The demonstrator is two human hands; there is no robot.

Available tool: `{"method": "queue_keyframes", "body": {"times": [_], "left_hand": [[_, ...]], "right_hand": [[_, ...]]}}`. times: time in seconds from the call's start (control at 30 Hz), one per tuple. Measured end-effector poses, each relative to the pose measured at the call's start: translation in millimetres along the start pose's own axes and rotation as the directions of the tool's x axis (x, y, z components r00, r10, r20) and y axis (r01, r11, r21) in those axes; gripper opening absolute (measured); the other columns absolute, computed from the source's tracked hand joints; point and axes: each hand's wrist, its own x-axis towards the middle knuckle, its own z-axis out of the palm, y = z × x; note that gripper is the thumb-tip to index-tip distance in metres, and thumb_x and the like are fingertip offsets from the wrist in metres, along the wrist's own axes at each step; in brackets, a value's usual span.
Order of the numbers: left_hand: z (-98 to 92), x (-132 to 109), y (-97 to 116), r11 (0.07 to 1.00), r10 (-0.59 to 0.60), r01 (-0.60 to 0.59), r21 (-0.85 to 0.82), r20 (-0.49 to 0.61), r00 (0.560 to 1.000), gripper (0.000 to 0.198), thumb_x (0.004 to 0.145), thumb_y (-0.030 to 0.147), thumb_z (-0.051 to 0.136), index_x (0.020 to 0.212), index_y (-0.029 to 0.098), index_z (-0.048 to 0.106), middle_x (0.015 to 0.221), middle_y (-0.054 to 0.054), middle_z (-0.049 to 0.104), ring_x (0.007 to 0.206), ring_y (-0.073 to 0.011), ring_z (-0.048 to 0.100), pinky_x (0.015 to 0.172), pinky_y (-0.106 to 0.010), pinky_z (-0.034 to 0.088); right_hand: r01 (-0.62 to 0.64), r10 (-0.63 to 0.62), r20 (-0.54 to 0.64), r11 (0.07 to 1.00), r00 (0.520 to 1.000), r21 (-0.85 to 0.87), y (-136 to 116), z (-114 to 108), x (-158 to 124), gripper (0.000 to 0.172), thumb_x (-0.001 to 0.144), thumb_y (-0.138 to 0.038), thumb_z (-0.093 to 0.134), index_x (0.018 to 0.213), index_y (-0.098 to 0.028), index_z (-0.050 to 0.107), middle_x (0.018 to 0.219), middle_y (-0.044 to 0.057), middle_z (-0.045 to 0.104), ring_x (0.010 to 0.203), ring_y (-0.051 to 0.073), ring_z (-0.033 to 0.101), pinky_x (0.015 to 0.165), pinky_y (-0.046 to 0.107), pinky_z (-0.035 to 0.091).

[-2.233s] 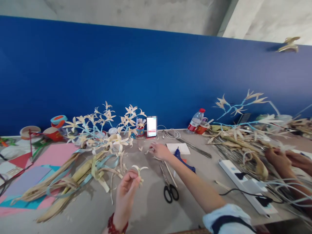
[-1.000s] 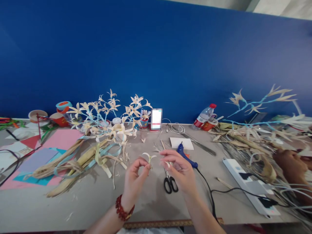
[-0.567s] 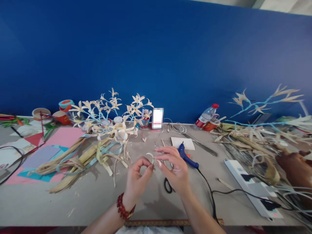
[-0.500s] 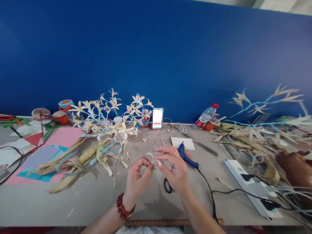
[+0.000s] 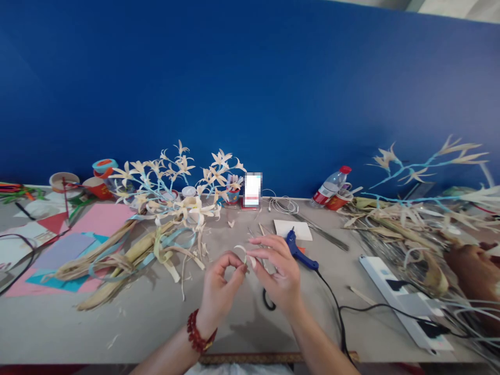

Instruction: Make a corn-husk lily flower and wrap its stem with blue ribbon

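Over the table's middle, my left hand (image 5: 222, 285), with a red bead bracelet at its wrist, is closed in a pinch. Between its thumb and index finger is the lower end of a small pale curled petal piece (image 5: 240, 248), like dried husk. My right hand (image 5: 280, 273) faces it, thumb and index tips pinched together at the piece's right side, other fingers extended. Exactly what lies between the right fingertips is partly hidden. Below the right hand shows a black scissors handle (image 5: 269, 301). A blue glue gun (image 5: 299, 250) lies just right of that hand.
Pale husk flowers (image 5: 187, 208) on blue stems stand back left, beside husk bundles (image 5: 128, 260) and coloured paper (image 5: 102, 217). Rightward are a white power strip (image 5: 404, 302), cables, a bottle (image 5: 331, 186) and more husks. Another person's hand (image 5: 471, 271) is at far right.
My hands stay almost still around the petal piece; the right hand has shifted very slightly, covering more of the scissors handle. The other person's hand at far right has moved a little.
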Motion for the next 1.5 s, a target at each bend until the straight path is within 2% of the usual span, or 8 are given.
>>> {"method": "queue_keyframes", "body": {"times": [0.47, 0.63, 0.73, 1.13, 1.5], "left_hand": [[-0.1, 0, 1, 1.000, 0.002, -0.002, -0.020, -0.009, 1.000, 0.015, 0.084, 0.025, 0.057, 0.071, 0.018, 0.057, 0.068, 0.000, 0.054, 0.066, -0.0145, 0.048, 0.063, -0.025, 0.039], [-0.3, -1, 1, 1.000, 0.013, -0.013, -0.026, -0.009, 1.000, 0.011, 0.084, 0.021, 0.057, 0.073, 0.018, 0.057, 0.070, 0.000, 0.055, 0.069, -0.0147, 0.050, 0.067, -0.025, 0.039], [-0.4, -2, 1, 1.000, 0.012, -0.012, -0.007, -0.013, 1.000, 0.011, 0.084, 0.019, 0.056, 0.073, 0.018, 0.057, 0.070, 0.000, 0.056, 0.069, -0.0147, 0.050, 0.067, -0.025, 0.039], [0.3, -2, 5, 1.000, 0.029, -0.029, -0.001, -0.013, 0.999, 0.012, 0.083, 0.020, 0.056, 0.071, 0.018, 0.058, 0.069, 0.000, 0.056, 0.067, -0.0152, 0.051, 0.065, -0.026, 0.040], [1.1, -3, 5, 0.999, 0.047, -0.047, 0.005, -0.012, 0.999, 0.012, 0.083, 0.019, 0.056, 0.071, 0.019, 0.058, 0.069, 0.000, 0.056, 0.068, -0.0150, 0.052, 0.067, -0.026, 0.040]], "right_hand": [[0.041, -0.037, 0.058, 0.998, 0.998, -0.056, -1, -3, 1, 0.022, 0.082, -0.011, 0.061, 0.095, -0.027, 0.069, 0.109, 0.007, 0.065, 0.100, 0.024, 0.060, 0.090, 0.045, 0.048], [-0.060, 0.058, 0.096, 0.998, 0.994, 0.022, -2, -9, 3, 0.025, 0.085, -0.013, 0.058, 0.105, -0.026, 0.067, 0.110, 0.008, 0.064, 0.104, 0.024, 0.060, 0.092, 0.042, 0.048], [-0.104, 0.100, 0.078, 0.994, 0.992, 0.046, -2, -12, 4, 0.022, 0.084, -0.016, 0.059, 0.103, -0.025, 0.066, 0.110, 0.009, 0.064, 0.104, 0.024, 0.060, 0.092, 0.043, 0.048], [-0.112, 0.108, 0.097, 0.993, 0.989, 0.032, -3, -8, 5, 0.017, 0.083, -0.015, 0.059, 0.094, -0.024, 0.068, 0.105, 0.008, 0.065, 0.102, 0.023, 0.061, 0.091, 0.040, 0.048], [-0.133, 0.125, 0.121, 0.989, 0.985, 0.061, -4, -9, 4, 0.019, 0.082, -0.015, 0.059, 0.097, -0.023, 0.066, 0.107, 0.008, 0.064, 0.104, 0.023, 0.059, 0.093, 0.040, 0.046]]}}
